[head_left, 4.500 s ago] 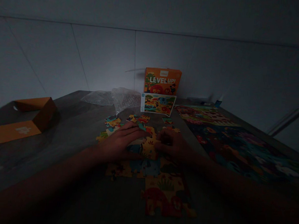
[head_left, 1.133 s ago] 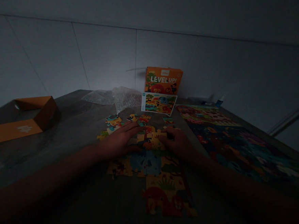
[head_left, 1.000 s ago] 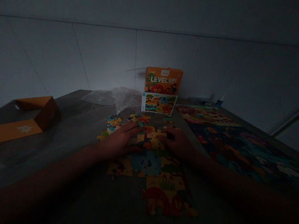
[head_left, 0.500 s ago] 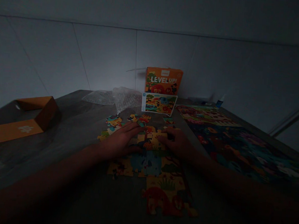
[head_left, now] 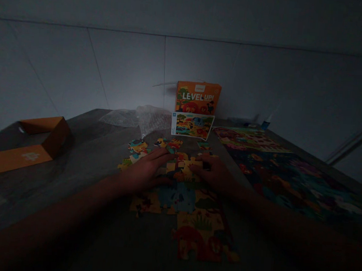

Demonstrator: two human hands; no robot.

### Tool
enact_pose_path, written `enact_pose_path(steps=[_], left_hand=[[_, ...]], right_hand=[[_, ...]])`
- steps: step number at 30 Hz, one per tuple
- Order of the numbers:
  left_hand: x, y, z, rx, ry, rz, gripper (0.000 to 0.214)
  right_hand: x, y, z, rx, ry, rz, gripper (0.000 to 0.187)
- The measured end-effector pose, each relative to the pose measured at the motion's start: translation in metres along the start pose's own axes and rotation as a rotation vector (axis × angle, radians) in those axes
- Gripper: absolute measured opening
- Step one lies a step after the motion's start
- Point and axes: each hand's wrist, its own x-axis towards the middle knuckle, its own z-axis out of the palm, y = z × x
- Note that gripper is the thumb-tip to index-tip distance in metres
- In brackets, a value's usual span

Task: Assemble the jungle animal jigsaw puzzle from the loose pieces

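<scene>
A partly joined animal jigsaw puzzle (head_left: 176,197) lies on the dark table in front of me, with a blue elephant in its middle and red lions near the bottom. My left hand (head_left: 146,168) rests over its left side, fingers stretched out and apart. On the upper right, my right hand (head_left: 214,171) has thumb and forefinger at a yellow puzzle piece (head_left: 192,168), apparently pinching its edge. Dim light hides how firmly it is held. Beyond the hands lie several loose pieces (head_left: 137,145), and one more piece (head_left: 204,145) is near the picture card.
A picture card (head_left: 192,126) leans on an orange puzzle box (head_left: 198,96) by the wall. Clear plastic bags (head_left: 151,119) lie left of them. An orange box part (head_left: 27,153) sits far left. Dark finished puzzles (head_left: 289,180) cover the right side, with a small bottle (head_left: 266,123) behind.
Both hands stay in nearly the same place. The right thumb has shifted very slightly left; the puzzle looks unchanged.
</scene>
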Motion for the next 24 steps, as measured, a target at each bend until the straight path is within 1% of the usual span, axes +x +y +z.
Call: enact_pose_path(steps=[4,8,15,18,24], left_hand=[[-0.0005,0.0004,-0.0007,0.005,-0.007,0.006,0.058],[-0.0004,0.0026,-0.0028,0.011,-0.012,0.004,0.059],[-0.0005,0.0013,-0.0013,0.011,-0.010,-0.020,0.060],[-0.0007,0.0002,-0.0009,0.014,-0.012,-0.013,0.059],[0.0002,0.0012,-0.0016,0.027,-0.021,-0.011,0.058]], right_hand=[[0.0008,-0.0029,0.0000,-0.007,0.003,0.020,0.025],[0.0014,-0.0080,-0.0013,-0.062,0.003,0.038,0.023],[0.0014,-0.0097,-0.0029,-0.072,-0.011,0.072,0.025],[0.0020,-0.0093,-0.0038,-0.070,-0.021,0.062,0.026],[0.0023,-0.0073,-0.0034,-0.067,0.012,0.039,0.026]])
